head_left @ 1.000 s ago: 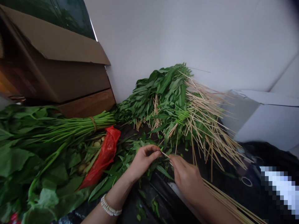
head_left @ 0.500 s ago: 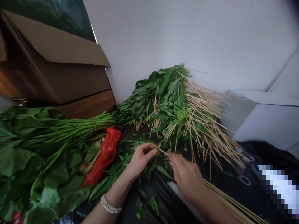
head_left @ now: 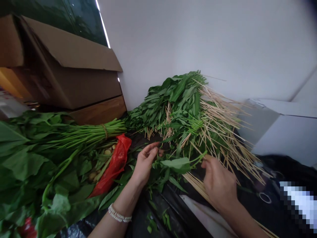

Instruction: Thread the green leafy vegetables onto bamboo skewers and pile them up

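Note:
My right hand (head_left: 219, 183) is closed on a thin bamboo skewer with green leaves (head_left: 178, 163) threaded on its tip, the leaves sticking out to the left. My left hand (head_left: 146, 162) reaches with loosely extended fingers into loose green leaves (head_left: 160, 175) lying on the black sheet (head_left: 158, 211), touching them. Just behind both hands rises a big pile of leaf-wrapped skewers (head_left: 188, 115) with their sticks fanning out to the right. A bead bracelet (head_left: 120, 215) circles my left wrist.
A tied bundle of long green stalks (head_left: 86, 134) and large leaves fill the left. A red plastic bag (head_left: 114, 165) lies beside them. Cardboard boxes (head_left: 71, 76) stand at back left, a white box (head_left: 282, 129) at right. Loose bare skewers (head_left: 198, 185) lie under my right hand.
My right hand has drawn away to the right with the leaf-loaded skewer. My left hand let go of the skewer tip and reached forward into the loose leaves.

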`<state>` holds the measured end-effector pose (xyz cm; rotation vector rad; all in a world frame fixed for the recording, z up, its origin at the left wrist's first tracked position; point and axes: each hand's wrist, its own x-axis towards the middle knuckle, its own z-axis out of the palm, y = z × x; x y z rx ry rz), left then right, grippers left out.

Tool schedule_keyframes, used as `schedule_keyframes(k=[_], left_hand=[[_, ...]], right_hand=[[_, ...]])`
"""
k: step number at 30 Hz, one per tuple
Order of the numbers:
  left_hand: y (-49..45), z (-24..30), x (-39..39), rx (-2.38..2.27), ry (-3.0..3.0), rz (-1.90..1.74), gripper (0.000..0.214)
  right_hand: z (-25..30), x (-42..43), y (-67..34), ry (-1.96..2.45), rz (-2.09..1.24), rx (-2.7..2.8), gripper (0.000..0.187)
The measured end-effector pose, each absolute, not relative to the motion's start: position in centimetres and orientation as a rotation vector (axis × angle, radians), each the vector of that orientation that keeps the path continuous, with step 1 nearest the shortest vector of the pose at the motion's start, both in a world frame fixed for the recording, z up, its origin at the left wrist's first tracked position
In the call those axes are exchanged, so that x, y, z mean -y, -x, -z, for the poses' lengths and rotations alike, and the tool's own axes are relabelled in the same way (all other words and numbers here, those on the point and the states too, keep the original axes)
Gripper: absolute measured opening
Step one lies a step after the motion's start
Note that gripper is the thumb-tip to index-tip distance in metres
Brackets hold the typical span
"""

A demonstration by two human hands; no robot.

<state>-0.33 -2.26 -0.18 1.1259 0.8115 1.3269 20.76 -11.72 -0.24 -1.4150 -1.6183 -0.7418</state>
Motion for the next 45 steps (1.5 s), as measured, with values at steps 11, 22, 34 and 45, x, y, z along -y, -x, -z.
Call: schedule_keyframes(k=[11,22,34,45], left_hand=[[0.3,0.4,2.3,-0.766,-1.087,-1.265,0.022],[0.0,0.3,2.9,-0.658,-1.141,-1.092,0.036],[-0.2,1.0,2.5,-0.751,-1.123,-1.131,0.025],[-0.2,0.9,2.6,-0.770,-1.144,-1.141,0.026]], right_hand=[[1.1,11.5,-20.4,1.387,0.707,1.715,0.020],[2.2,11.8,-18.8,1.440,0.488,1.996,0.028],[2.4,11.7,-18.8,1.447,0.514,1.998,0.028],[2.4,11.8,-18.9,1.441,0.509,2.008,0.029]])
